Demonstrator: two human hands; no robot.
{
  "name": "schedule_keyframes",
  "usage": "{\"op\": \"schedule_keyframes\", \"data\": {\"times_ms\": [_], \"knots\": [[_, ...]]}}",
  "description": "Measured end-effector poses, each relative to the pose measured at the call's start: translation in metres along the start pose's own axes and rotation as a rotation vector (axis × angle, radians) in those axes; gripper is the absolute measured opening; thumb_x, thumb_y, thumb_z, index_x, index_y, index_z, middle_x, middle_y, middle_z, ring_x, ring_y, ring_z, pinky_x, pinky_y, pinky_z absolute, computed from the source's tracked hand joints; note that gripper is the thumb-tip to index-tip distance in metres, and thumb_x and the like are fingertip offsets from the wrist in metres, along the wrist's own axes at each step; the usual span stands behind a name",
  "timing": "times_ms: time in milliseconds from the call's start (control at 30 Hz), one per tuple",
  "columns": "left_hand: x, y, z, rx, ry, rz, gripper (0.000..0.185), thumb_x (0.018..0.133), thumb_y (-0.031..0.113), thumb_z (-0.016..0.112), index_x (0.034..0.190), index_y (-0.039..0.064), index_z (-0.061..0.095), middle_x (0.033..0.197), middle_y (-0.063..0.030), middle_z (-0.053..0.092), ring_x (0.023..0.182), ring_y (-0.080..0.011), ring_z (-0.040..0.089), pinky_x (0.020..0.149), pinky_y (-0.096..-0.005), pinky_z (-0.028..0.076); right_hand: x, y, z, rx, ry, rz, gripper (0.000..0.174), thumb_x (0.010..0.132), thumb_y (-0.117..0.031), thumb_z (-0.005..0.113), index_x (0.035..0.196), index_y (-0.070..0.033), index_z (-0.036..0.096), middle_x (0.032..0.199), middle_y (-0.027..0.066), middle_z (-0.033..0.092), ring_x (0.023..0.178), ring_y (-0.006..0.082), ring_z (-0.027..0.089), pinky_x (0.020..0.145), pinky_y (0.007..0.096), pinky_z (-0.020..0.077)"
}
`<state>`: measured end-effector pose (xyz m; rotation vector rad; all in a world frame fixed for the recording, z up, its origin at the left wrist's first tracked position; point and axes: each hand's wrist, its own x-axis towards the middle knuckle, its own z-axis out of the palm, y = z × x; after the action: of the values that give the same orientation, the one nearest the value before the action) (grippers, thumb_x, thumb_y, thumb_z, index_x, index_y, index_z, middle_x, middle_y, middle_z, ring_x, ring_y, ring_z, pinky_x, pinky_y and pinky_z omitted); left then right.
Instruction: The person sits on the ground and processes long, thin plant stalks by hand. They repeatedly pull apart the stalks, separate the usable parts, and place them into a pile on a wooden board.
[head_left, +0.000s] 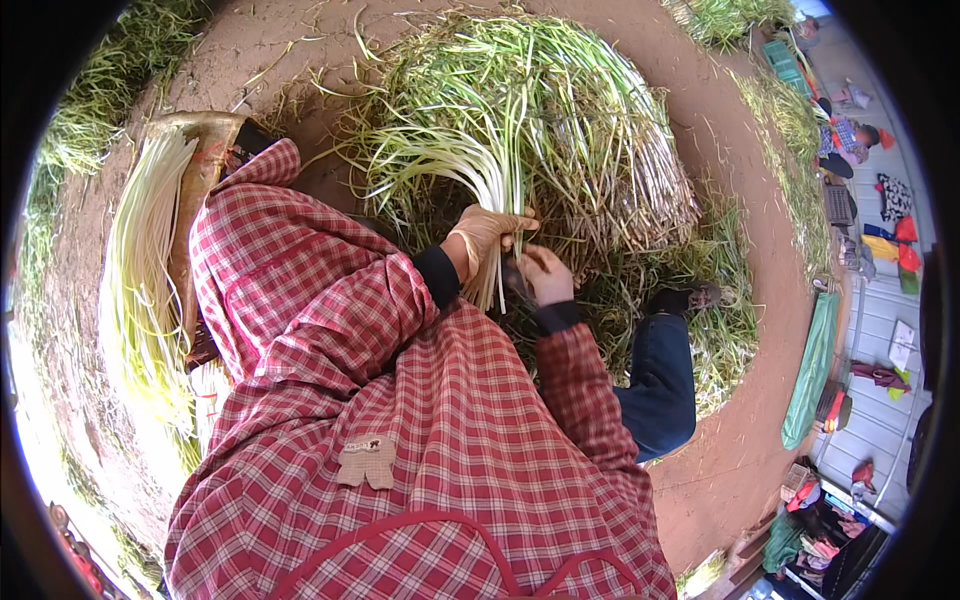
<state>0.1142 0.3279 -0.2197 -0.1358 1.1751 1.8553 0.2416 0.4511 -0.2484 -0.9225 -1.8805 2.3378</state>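
Note:
My left hand (484, 229), in a thin pale glove, is closed round a bunch of long pale-stemmed green shoots (480, 169), which look like garlic chives or garlic sprouts. Their leafy ends fan up and left, and the cut-looking stem ends hang below the fist. Just to the right, my right hand (546, 274) has its fingers bent near the lower stems of the bunch; whether it pinches a stem cannot be told. Behind both hands lies a large heap of untrimmed green stalks (585, 127) with brownish lower ends.
Pale cleaned stalks (146, 262) lie on a brown sack (217, 135) at the left. Leaf litter (720, 367) surrounds my shoe (694, 296). A rolled green sheet (814, 367) and a dark crate (838, 204) stand at the right, where another person (847, 142) sits farther off.

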Motion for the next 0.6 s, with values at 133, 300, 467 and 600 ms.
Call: {"op": "schedule_keyframes", "data": {"times_ms": [133, 300, 467, 600], "knots": [[-0.003, 0.009, 0.000, -0.011, 0.081, 0.039, 0.020, 0.087, 0.006, 0.065, 0.102, -0.007, 0.067, 0.098, -0.0119, 0.071, 0.048, -0.0054, 0.045, 0.046, -0.0205, 0.040, 0.021, 0.004, 0.001, 0.060, 0.122, -0.072, 0.023, 0.092, -0.010, 0.059, 0.110, 0.005, 0.057, 0.094, 0.0143, 0.067, 0.082, 0.0198, 0.066, 0.072, 0.0308, 0.0551], [0.001, 0.022, -0.002, -0.082, 0.090, 0.127, 0.023, 0.086, 0.007, 0.067, 0.105, -0.005, 0.066, 0.094, -0.0092, 0.072, 0.048, -0.0041, 0.045, 0.045, -0.0183, 0.039, 0.012, -0.001, -0.016, 0.222, 0.116, 0.184, 0.031, 0.098, -0.018, 0.050, 0.118, 0.005, 0.051, 0.106, 0.0212, 0.063, 0.086, 0.0291, 0.066, 0.077, 0.0391, 0.0558], [0.001, 0.016, -0.002, 0.000, 0.052, -0.027, 0.023, 0.087, 0.011, 0.067, 0.105, -0.004, 0.066, 0.094, -0.0093, 0.071, 0.050, -0.0053, 0.047, 0.047, -0.0190, 0.040, 0.023, -0.020, -0.005, 0.356, -0.247, 0.220, 0.032, 0.097, -0.023, 0.053, 0.112, 0.005, 0.058, 0.097, 0.0156, 0.066, 0.078, 0.0214, 0.063, 0.072, 0.0344, 0.0530], [-0.004, 0.012, 0.000, -0.003, 0.155, 0.087, 0.017, 0.087, 0.011, 0.068, 0.097, -0.002, 0.069, 0.071, -0.0025, 0.064, 0.049, -0.0068, 0.047, 0.046, -0.0224, 0.038, 0.035, -0.020, 0.010, 0.183, 0.070, 0.058, 0.014, 0.092, -0.010, 0.060, 0.098, 0.003, 0.062, 0.085, 0.0103, 0.067, 0.071, 0.0176, 0.063, 0.068, 0.0303, 0.0533]]}}
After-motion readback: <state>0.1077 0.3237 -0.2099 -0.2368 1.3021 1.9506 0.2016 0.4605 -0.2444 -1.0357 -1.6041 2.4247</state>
